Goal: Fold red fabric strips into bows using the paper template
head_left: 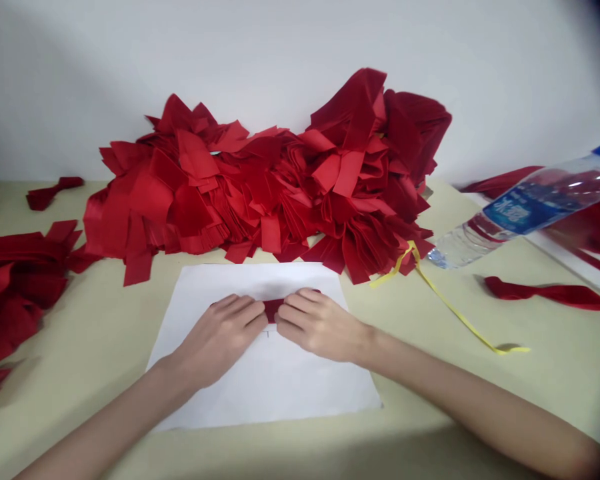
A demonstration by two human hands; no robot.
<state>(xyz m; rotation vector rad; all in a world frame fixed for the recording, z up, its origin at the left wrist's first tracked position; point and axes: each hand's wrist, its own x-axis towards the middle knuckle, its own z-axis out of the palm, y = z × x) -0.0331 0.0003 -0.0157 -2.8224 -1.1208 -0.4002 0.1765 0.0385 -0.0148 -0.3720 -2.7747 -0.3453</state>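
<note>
Both my hands rest on a white paper sheet (270, 387) in the middle of the table. My left hand (219, 339) and my right hand (316, 323) lie with fingers pressed down on a small red ribbon piece (273, 309). Only its middle shows between my fingertips; the ends are mostly hidden under my fingers. Behind the sheet a big heap of red ribbon pieces (280, 187) leans against the white wall.
More red ribbon pieces (15, 280) lie at the left edge. A yellow ribbon strand (450, 307) trails right of the sheet. A clear water bottle (525, 207) lies tilted at the right, with a folded red ribbon bow (547, 293) in front of it.
</note>
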